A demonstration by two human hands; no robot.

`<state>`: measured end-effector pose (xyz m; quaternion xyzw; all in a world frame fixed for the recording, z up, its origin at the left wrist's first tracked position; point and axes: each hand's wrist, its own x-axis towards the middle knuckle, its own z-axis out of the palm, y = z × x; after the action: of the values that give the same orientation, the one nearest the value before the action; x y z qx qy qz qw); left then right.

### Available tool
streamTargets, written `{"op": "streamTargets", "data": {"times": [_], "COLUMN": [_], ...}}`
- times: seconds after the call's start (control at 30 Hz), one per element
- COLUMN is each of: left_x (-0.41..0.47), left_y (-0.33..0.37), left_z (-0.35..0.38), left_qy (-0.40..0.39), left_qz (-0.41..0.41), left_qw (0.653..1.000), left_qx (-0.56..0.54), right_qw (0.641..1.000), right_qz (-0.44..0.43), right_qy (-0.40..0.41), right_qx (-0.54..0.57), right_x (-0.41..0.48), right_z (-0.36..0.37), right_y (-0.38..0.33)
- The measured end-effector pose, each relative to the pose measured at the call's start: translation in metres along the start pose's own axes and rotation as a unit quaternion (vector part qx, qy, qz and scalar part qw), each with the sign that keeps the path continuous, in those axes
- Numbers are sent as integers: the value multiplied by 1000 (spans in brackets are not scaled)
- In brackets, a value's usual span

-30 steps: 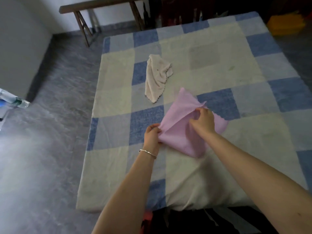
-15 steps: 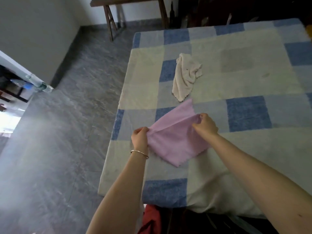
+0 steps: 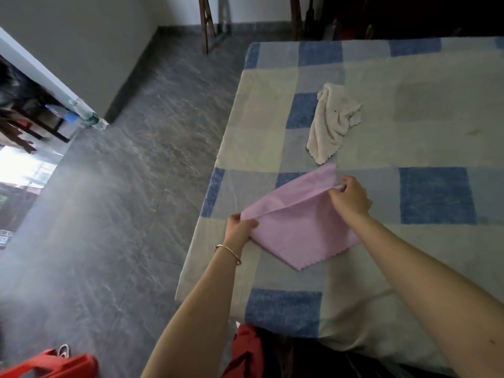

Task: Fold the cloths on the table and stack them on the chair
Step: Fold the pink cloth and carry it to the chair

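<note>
Left hand (image 3: 240, 227) and right hand (image 3: 350, 199) each pinch one end of the pink cloth (image 3: 297, 230), half-folded on the table (image 3: 409, 268) near its left edge. If one pinch slips, the layers probably slide crooked. The white cloth (image 3: 331, 124) just beyond sits crumpled.

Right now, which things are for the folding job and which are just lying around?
For the job:
pink cloth, pinched by the left hand and the right hand
crumpled cream cloth, not yet folded
checked table under both

Just lying about:
plastic bottle on the floor by the wall
wooden legs at the far wall
</note>
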<state>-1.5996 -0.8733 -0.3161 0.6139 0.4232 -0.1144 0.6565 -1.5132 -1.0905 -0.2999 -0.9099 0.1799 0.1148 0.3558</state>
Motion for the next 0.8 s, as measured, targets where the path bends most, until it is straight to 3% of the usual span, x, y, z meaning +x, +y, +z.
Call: {"op": "streamTargets", "data": {"times": [0.43, 0.8], "left_x": [-9, -20], "left_y": [8, 18], "left_z": [-5, -22], "left_qy": [113, 154], "left_qz": [70, 128], "left_qw": [991, 978], "left_qx": [-6, -58], "right_qw": [992, 985], "right_qz": [-32, -86], "right_qy": [-72, -46], "right_qx": [102, 141], "right_x": [-9, -2], "right_z": [-9, -22], "right_y": [4, -8]}}
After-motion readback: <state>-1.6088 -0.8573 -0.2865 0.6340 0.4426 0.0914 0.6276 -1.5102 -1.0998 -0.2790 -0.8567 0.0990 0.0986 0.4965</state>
